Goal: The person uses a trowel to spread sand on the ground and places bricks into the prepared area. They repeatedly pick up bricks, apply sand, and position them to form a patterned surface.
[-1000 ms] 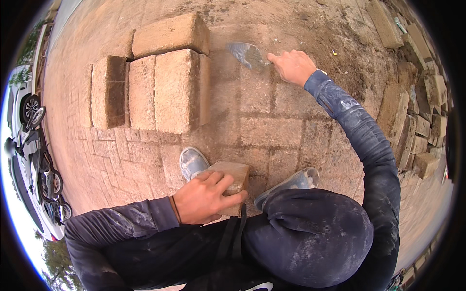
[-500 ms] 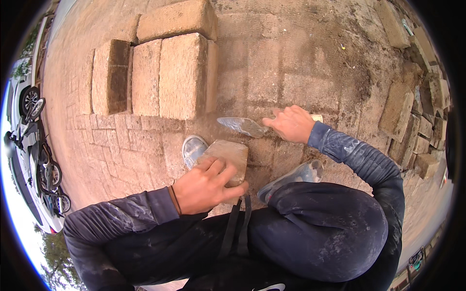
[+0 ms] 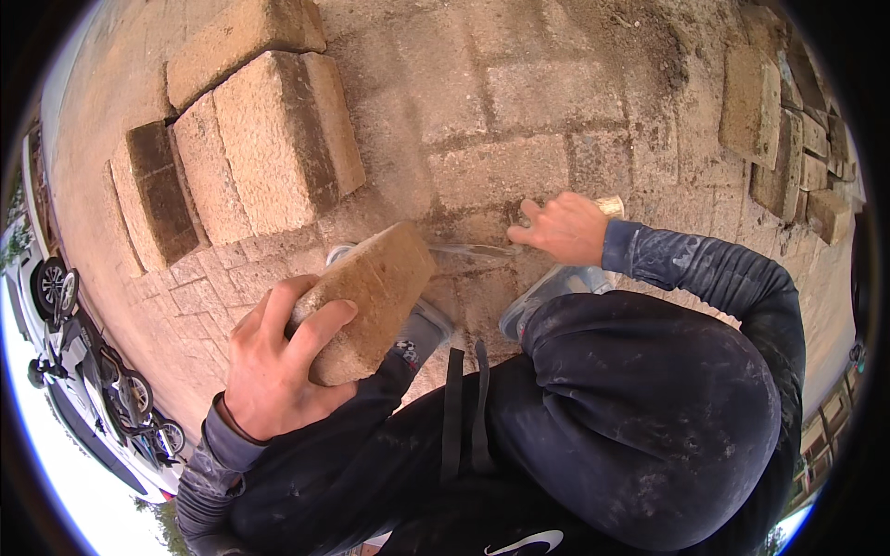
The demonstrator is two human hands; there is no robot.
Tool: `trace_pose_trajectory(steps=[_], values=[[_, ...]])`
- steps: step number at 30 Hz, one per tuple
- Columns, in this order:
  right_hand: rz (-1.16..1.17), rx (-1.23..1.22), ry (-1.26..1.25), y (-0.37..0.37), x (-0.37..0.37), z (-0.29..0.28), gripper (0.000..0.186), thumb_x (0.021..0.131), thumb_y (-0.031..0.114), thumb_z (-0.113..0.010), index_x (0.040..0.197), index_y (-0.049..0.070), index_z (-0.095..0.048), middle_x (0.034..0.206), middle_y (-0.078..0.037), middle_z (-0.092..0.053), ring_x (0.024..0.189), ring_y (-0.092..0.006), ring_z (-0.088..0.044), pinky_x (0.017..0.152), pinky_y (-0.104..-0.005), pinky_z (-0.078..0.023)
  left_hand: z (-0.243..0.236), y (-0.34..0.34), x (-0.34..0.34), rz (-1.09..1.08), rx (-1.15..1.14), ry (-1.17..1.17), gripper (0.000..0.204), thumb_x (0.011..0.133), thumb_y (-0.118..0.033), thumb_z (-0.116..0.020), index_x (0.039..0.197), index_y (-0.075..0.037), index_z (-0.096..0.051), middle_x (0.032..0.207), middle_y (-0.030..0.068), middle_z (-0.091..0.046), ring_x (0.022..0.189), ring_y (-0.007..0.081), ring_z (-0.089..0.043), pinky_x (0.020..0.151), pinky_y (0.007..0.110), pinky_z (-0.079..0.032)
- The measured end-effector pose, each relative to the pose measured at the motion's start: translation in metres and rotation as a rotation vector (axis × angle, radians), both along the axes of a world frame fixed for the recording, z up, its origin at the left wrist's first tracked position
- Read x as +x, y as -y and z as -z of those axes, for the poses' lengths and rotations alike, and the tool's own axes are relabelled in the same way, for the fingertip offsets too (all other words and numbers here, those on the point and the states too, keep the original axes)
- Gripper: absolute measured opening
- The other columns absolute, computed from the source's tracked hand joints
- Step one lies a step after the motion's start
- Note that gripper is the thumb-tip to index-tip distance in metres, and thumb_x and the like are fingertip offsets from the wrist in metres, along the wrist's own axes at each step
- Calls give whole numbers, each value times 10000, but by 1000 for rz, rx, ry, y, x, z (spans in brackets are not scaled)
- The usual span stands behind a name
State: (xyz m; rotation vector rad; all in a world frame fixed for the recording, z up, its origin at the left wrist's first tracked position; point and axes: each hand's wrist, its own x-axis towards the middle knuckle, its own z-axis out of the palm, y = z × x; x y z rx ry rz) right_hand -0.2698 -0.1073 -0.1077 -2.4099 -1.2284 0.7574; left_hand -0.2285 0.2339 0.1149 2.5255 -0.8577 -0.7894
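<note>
Centre brick (image 3: 375, 287): sandy tan
Upper-left bricks (image 3: 269, 139): tan, browner sides
Right sleeve (image 3: 691, 264): navy, whitish smears
Paving (image 3: 510, 171): brown, dark joints

Ahead of the left hand (image 3: 287, 361), tan blocks (image 3: 255, 148) stand grouped on paving (image 3: 501, 171). Far to its left, motorcycles (image 3: 116, 389) stand beside a white vehicle (image 3: 100, 422), near blurred, probable foliage (image 3: 169, 526). Beyond the right hand (image 3: 565, 230), rightward, lie heaped blocks (image 3: 751, 107).

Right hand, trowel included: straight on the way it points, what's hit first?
Probably the block in the left hand: the trowel in the right hand points left toward it. Depth is unclear, so the blade could pass beneath.
</note>
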Motion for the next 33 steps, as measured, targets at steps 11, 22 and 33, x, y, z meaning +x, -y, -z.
trace_pose_trajectory(steps=[11,22,33], values=[[79,-142,93,39,25,-20,312,835,113,-625,1138,166,-572,951,-148,-564,631,-262,-655,494,-389,-503,6,22,12,-69,62,106,772,539,-148,-873,1238,-132,-545,1234,208,-554,942,399,-665,755,470,-561],[438,-269,377,172,43,15,242,888,180,-631,1120,213,-571,977,-128,-575,573,-284,-652,464,-407,-501,22,64,31,16,92,89,767,566,-138,-864,1255,-112,-526,1157,192,-549,937,408,-645,792,458,-542],[467,-249,281,207,9,28,255,870,207,-656,1111,209,-573,988,-129,-585,609,-314,-661,486,-442,-504,30,94,63,-80,63,180,719,608,-126,-840,1254,-112,-525,1115,143,-572,958,379,-656,795,443,-544]])
